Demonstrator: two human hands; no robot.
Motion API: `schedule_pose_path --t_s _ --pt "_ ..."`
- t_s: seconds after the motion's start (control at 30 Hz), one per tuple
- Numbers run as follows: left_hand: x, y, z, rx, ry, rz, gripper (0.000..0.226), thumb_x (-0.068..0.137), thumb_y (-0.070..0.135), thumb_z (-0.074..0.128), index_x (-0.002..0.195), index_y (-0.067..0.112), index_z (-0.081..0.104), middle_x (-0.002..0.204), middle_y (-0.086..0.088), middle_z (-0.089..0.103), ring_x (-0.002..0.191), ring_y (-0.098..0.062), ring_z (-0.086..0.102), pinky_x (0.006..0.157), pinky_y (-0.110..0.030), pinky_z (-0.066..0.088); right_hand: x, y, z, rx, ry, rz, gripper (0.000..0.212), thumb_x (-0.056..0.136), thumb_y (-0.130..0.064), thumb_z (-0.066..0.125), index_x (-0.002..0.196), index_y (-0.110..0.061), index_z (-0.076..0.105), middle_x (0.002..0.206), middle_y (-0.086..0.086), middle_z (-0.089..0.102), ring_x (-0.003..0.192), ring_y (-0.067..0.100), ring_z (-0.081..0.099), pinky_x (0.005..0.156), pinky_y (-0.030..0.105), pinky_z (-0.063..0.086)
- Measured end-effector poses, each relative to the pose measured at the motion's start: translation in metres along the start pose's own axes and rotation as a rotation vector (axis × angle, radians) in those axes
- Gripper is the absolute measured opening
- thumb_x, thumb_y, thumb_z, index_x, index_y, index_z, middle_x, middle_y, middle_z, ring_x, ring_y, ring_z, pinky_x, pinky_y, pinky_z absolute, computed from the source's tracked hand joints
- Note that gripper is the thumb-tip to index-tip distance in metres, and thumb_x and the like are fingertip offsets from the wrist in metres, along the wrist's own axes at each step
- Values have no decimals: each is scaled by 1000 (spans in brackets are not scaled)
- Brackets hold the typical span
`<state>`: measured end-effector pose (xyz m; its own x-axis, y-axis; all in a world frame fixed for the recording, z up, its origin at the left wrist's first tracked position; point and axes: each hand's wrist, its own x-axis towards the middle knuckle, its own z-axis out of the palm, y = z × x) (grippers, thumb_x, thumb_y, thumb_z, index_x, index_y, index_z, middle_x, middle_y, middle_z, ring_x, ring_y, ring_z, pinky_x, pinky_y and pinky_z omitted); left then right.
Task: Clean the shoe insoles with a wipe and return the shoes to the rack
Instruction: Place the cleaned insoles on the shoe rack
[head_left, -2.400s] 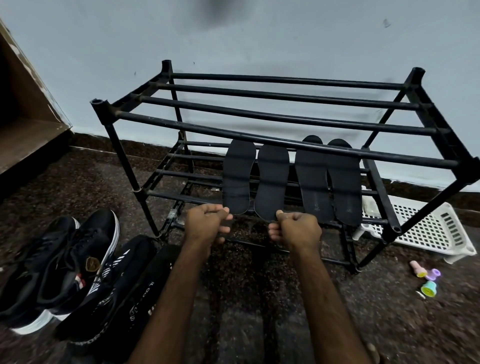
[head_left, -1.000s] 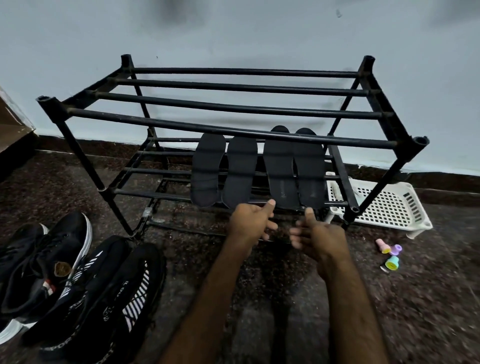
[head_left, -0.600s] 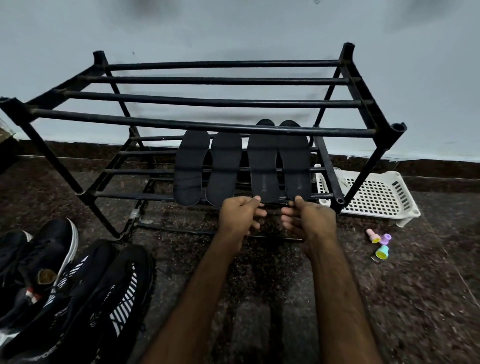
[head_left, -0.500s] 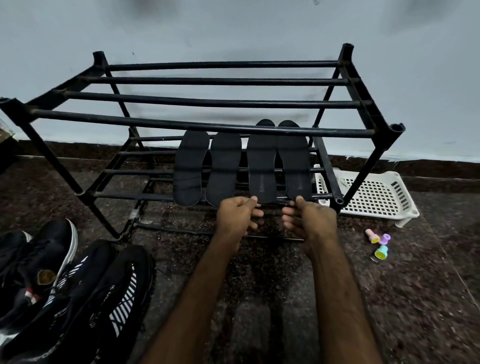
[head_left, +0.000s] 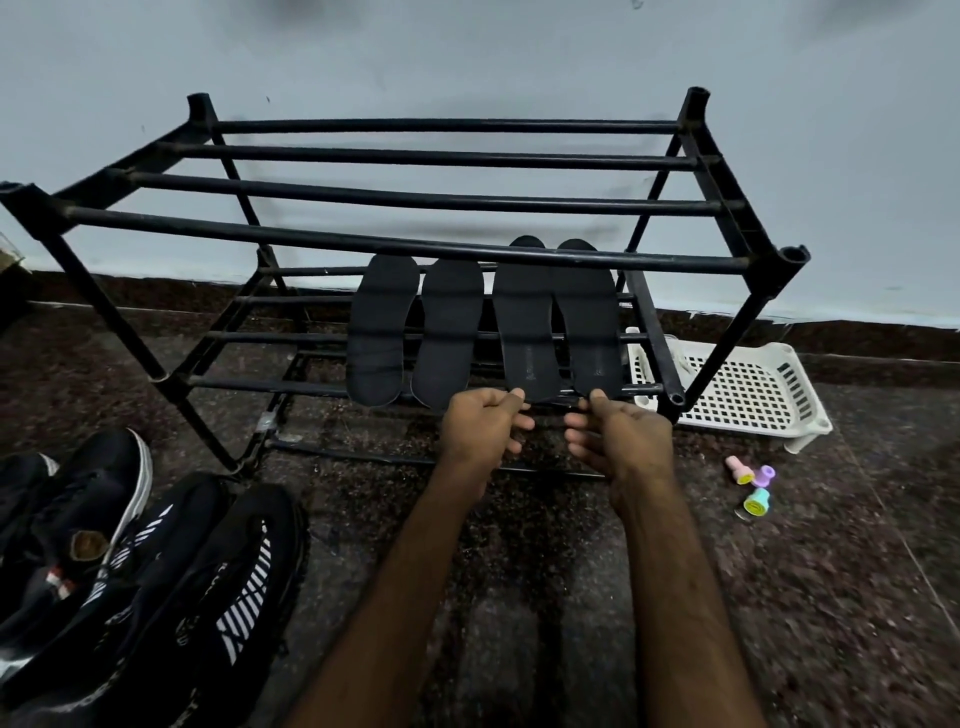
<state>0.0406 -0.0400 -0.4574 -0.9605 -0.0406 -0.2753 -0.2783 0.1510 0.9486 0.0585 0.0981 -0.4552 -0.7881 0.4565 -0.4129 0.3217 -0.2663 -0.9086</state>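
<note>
Because both look thin, light and likely floppy, I take them by the heel ends: my left grip (head_left: 485, 426) pinches the third insole (head_left: 524, 332), my right grip (head_left: 621, 436) pinches the fourth insole (head_left: 592, 322), each lying across the middle bars of the rack (head_left: 415, 244).

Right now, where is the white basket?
In the head view, the white plastic basket sits on the floor at the right, beside the right end of the black shoe rack, with three small colourful plastic pieces in front.
</note>
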Motion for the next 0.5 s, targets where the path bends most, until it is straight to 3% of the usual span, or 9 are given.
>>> schedule_pose_path --t_s 0.2,0.33,0.4,0.5 --pt "-7 -6 -4 42 38 5 40 100 42 54 84 10 72 72 -4 72 43 -10 52 38 -15 35 -11 7 -5 21 33 27 27 98 -27 61 85 -4 65 70 12 69 50 19 59 41 22 52" --pt "-27 -12 -19 148 62 72 43 99 41 54 64 20 68 55 3 65 50 -13 56 56 -29 48 -30 21 4 7 27 46 26 99 -25 59 80 -8 64 69 10 67 43 11 56 38 19 46" --pt "-44 -8 -37 291 87 78 46 97 43 52 61 19 66 54 4 64 56 -16 59 66 -33 53 -49 27 21 -33 -49 50 26 100 -22 55 80 -10 65 68 8 67 40 7 55 38 18 45" --pt "-74 5 -77 538 121 118 43 94 46 48 69 14 62 71 -3 70 75 -26 66 75 -39 55 -94 33 59 -145 -251 20 25 100 -17 52 81 -8 67 67 5 65 47 9 55 41 19 46"
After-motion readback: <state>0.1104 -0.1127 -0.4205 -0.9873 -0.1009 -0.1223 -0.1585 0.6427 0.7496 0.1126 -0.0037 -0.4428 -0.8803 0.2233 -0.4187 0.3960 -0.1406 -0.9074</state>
